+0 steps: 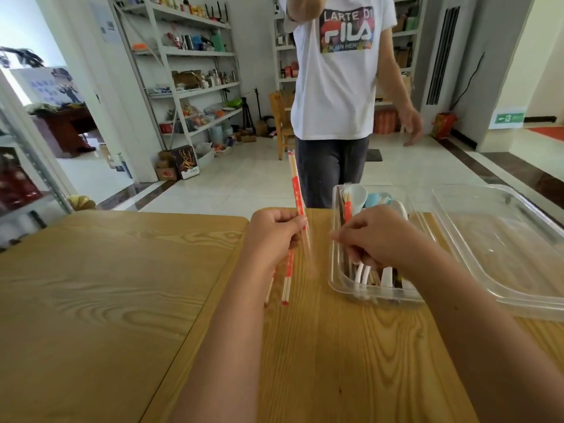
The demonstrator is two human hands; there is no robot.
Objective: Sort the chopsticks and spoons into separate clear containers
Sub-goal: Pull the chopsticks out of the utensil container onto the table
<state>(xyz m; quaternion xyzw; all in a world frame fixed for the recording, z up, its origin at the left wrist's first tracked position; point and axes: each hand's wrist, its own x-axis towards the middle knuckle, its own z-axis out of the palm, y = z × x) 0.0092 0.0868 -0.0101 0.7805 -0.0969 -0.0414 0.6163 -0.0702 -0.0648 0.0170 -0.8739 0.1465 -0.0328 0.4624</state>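
Two bare forearms reach out over the wooden table (122, 285). The left hand (274, 232) is curled into a fist round a small bundle of chopsticks (297, 190) in red-and-white paper sleeves. Thumb and fingers pinch them mid-length, and they stand nearly upright, leaning slightly left at the top. Their lower ends hang close to the wood; whether they touch it cannot be told, and one stick is blurred. Just to the right stands the narrow clear container (338, 285). The right hand (375, 236) reaches into it from above, fingers bent down and closed round the white handles of the spoons (361, 271); the fingertips are hidden among the utensils. This container holds a mix. White handles and brown sticks lie at its near end. At the far end are a white spoon bowl (355, 193), a pale blue spoon (373, 199), a red-sleeved chopstick (347, 207) and dark sticks. Touching its right side lies the wide clear container (518, 300), with the table's grain showing through its floor. Beyond the table edge a person in a white printed T-shirt (335, 87) stands on pale tiles, with loaded metal shelves (183, 87) behind.
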